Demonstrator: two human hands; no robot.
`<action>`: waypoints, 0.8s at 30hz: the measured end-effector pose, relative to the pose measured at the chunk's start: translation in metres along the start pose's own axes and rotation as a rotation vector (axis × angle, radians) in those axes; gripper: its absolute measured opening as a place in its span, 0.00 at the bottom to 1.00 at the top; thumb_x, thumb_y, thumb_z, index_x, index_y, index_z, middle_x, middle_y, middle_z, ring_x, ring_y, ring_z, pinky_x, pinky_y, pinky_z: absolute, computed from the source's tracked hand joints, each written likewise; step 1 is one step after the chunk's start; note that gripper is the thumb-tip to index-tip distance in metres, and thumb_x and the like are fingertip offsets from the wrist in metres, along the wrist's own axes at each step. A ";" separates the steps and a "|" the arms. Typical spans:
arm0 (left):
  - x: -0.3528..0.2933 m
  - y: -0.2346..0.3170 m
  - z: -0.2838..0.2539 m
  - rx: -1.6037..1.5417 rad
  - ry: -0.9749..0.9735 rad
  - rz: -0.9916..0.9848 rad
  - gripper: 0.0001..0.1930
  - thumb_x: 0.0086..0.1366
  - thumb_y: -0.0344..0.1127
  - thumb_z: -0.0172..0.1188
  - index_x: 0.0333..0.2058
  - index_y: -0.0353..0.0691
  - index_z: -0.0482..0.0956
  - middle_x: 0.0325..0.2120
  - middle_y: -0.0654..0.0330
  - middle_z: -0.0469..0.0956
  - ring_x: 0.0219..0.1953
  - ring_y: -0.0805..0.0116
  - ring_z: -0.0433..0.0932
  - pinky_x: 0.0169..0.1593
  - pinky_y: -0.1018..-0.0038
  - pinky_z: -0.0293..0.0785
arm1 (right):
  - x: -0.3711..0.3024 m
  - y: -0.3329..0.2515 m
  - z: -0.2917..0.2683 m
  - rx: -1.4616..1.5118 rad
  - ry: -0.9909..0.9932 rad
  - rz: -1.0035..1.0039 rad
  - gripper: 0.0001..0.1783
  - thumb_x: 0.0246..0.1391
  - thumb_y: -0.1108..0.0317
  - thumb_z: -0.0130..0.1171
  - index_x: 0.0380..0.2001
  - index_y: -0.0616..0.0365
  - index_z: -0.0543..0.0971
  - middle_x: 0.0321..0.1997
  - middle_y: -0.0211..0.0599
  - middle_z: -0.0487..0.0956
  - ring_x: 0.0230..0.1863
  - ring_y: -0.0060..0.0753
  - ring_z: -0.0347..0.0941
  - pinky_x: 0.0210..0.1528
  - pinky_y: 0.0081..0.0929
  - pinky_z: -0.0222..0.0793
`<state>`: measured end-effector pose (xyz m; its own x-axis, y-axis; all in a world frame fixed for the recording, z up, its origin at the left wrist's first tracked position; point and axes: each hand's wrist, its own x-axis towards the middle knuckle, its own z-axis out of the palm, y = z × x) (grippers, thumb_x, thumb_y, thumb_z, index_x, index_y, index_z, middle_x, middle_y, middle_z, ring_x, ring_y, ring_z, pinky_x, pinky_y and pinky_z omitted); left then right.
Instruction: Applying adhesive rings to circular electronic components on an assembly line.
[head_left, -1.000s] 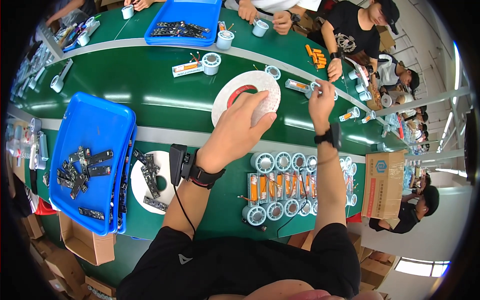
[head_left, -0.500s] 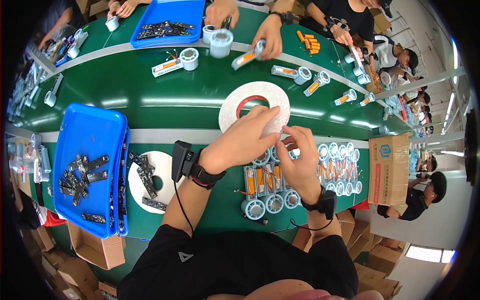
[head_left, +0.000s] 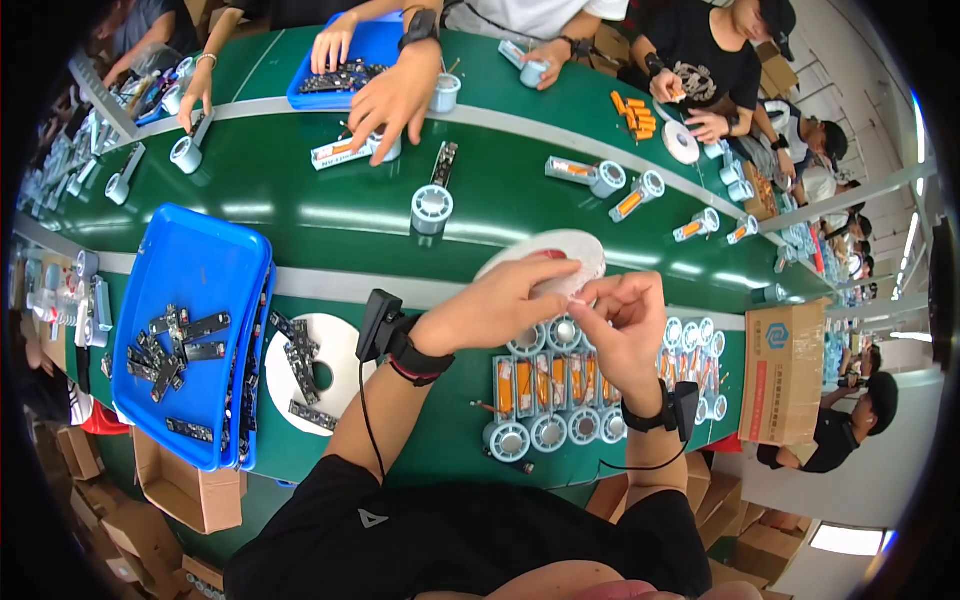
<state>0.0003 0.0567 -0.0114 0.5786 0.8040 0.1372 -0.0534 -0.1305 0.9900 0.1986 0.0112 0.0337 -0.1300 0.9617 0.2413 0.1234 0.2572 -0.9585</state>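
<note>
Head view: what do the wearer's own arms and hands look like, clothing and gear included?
The left hand and right hand are ungloved. The black sleeves are short. Each wrist wears a dark strap with a boxy black device and a thin black cable; the left strap shows reddish edging.

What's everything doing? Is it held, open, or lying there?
White roll: held, tilted.
Left hand: gripping the roll.
Right hand: fingers pinched at the roll's edge.
White ring: flat, under circuit boards.
Blue trays: stacked, boards in the top one.
Fans: in rows, batteries showing.
Bottom-left box: open.
</note>
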 end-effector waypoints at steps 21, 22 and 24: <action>0.007 -0.004 -0.011 0.072 0.440 0.065 0.27 0.68 0.35 0.60 0.63 0.31 0.71 0.57 0.44 0.76 0.52 0.50 0.79 0.54 0.66 0.75 | 0.171 0.189 -0.152 -0.466 0.025 0.298 0.19 0.62 0.75 0.61 0.55 0.60 0.73 0.35 0.32 0.82 0.26 0.19 0.72 0.25 0.20 0.66; 0.007 -0.004 -0.012 0.086 0.441 0.067 0.27 0.68 0.35 0.60 0.63 0.31 0.71 0.57 0.44 0.76 0.53 0.49 0.79 0.55 0.65 0.75 | 0.172 0.191 -0.149 -0.477 0.014 0.304 0.20 0.62 0.75 0.61 0.56 0.60 0.73 0.34 0.32 0.82 0.27 0.20 0.74 0.26 0.20 0.67; 0.008 -0.005 -0.012 0.099 0.443 0.067 0.27 0.68 0.36 0.60 0.63 0.31 0.71 0.57 0.44 0.76 0.54 0.48 0.79 0.56 0.64 0.75 | 0.175 0.195 -0.143 -0.487 0.003 0.311 0.20 0.61 0.75 0.62 0.56 0.60 0.73 0.34 0.33 0.83 0.28 0.21 0.75 0.26 0.21 0.69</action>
<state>-0.0049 0.0705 -0.0152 0.1716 0.9597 0.2224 0.0116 -0.2277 0.9737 0.3410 0.2434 -0.0894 -0.0126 0.9991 -0.0398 0.5943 -0.0246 -0.8038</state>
